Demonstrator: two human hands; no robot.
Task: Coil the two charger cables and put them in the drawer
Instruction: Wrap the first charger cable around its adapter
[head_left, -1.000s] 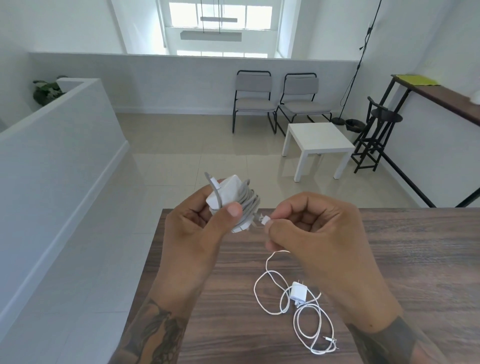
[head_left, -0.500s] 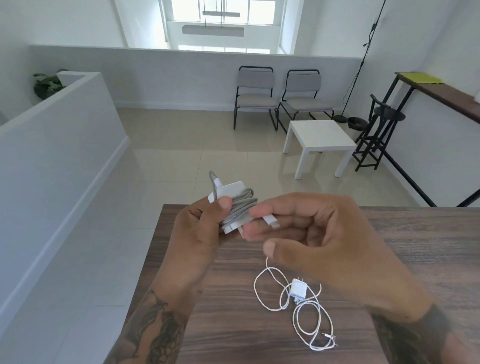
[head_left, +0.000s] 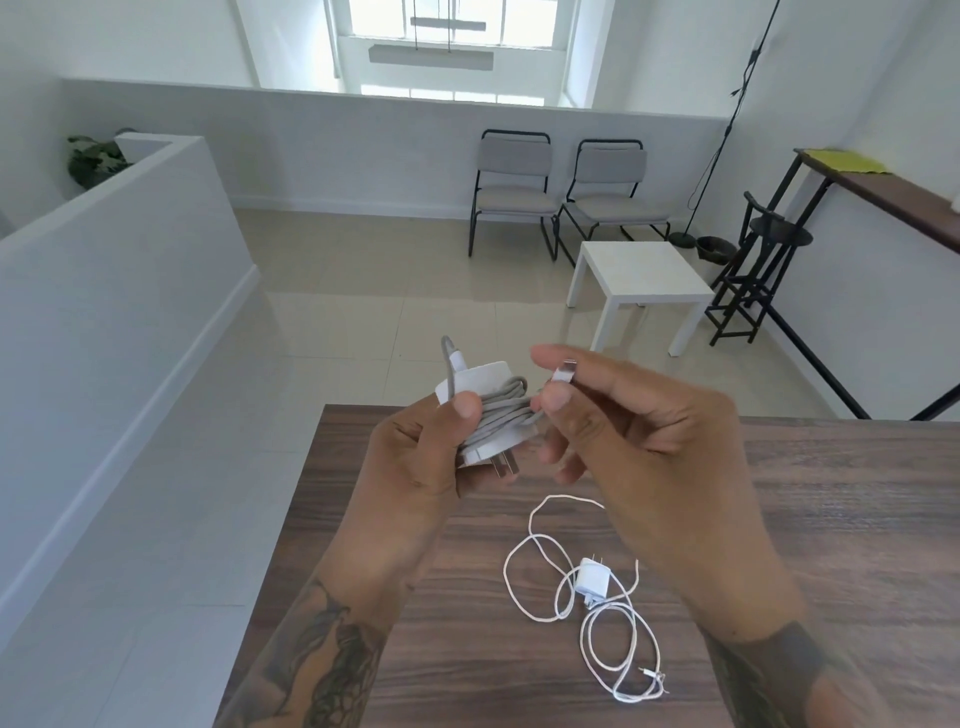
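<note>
My left hand grips a white charger brick with its grey cable wound several times around it, thumb pressing on the windings, prongs pointing down. Just to its right, my right hand pinches the cable's silver end plug between thumb and forefinger, held above the coil. Both hands hover over the far left part of the wooden table. A second, smaller white charger lies on the table below my right hand with its thin white cable loosely sprawled in loops. No drawer is in view.
The table's left edge drops to the tiled floor. Farther off stand a white side table, two grey chairs, a black stool and a dark high table by the right wall. A low white partition runs along the left.
My right hand has carried the cable end up and over the brick, adding winding; the plug now sits pinched above the coil. The left hand has tilted the brick, showing its prongs.
</note>
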